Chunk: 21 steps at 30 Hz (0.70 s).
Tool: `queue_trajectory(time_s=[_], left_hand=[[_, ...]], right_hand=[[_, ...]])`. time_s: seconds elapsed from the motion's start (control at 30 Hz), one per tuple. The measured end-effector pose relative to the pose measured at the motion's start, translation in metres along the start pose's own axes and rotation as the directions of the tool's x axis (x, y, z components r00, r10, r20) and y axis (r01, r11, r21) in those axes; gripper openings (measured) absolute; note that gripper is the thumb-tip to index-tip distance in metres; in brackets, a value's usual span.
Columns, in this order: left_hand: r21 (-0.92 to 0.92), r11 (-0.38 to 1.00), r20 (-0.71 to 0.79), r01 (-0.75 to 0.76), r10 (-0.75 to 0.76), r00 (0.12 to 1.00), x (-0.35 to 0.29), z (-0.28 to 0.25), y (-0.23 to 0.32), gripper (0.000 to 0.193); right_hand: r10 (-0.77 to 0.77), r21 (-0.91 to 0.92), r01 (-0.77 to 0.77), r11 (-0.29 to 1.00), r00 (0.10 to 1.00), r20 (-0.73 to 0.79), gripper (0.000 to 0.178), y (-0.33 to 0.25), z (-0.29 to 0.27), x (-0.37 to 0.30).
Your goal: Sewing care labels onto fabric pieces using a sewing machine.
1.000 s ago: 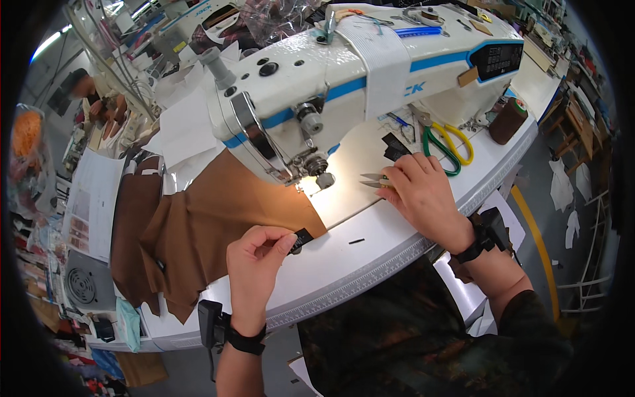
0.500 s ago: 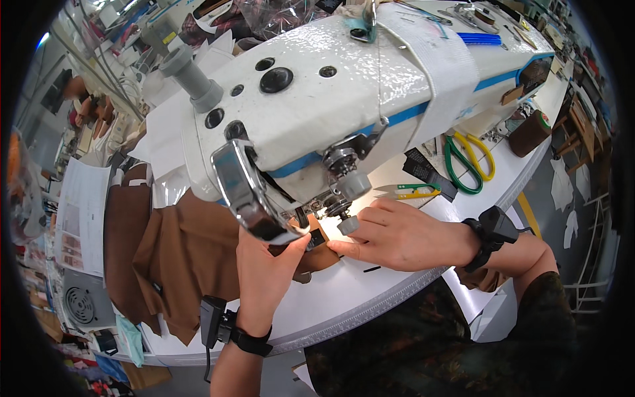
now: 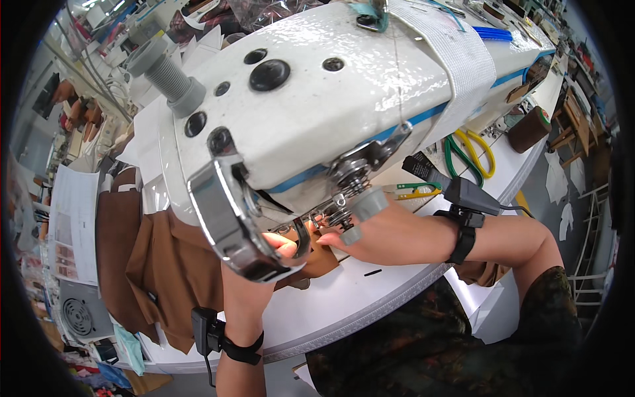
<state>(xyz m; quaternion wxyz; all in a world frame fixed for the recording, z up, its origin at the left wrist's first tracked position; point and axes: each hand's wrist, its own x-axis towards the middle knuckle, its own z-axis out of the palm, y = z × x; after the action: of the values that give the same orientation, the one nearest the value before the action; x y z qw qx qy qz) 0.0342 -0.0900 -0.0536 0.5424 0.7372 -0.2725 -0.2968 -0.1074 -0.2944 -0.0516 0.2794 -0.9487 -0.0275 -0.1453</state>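
Brown fabric (image 3: 172,271) under sewing machine head (image 3: 317,99); left hand (image 3: 278,246) nearer, right hand (image 3: 383,231) alongside; grips hidden, cannot tell; cloth trails left.

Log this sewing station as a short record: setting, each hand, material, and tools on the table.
setting: white sewing machine on a white table, seen from above
left hand: left hand under the machine head, fingers at the needle area, partly hidden by the metal face plate
right hand: right hand beside it, fingers reaching in under the head
material: brown fabric lying left of the needle and hanging over the table edge
tools: green and yellow scissors; small thread snips
wrists: black strap on each
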Motion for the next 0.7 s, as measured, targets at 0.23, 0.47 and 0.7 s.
queue_trajectory(time_s=[0.23, 0.47, 0.7], left_hand=[[0.083, 0.996, 0.023, -0.023, 0.022, 1.000, 0.004, 0.000, -0.004, 0.010], [0.129, 0.992, 0.047, -0.011, 0.005, 0.999, 0.002, -0.003, -0.006, 0.008], [0.200, 0.978, 0.054, -0.061, 0.051, 0.997, -0.003, -0.001, 0.002, 0.008]], right_hand=[[0.050, -0.086, -0.061, 0.994, 0.991, -0.123, 0.016, 0.005, 0.025, 0.001], [0.143, 0.126, -0.140, 0.982, 0.990, -0.012, 0.016, -0.002, 0.005, -0.001], [-0.071, 0.404, -0.098, 0.910, 0.921, 0.383, 0.024, -0.010, -0.028, -0.019]])
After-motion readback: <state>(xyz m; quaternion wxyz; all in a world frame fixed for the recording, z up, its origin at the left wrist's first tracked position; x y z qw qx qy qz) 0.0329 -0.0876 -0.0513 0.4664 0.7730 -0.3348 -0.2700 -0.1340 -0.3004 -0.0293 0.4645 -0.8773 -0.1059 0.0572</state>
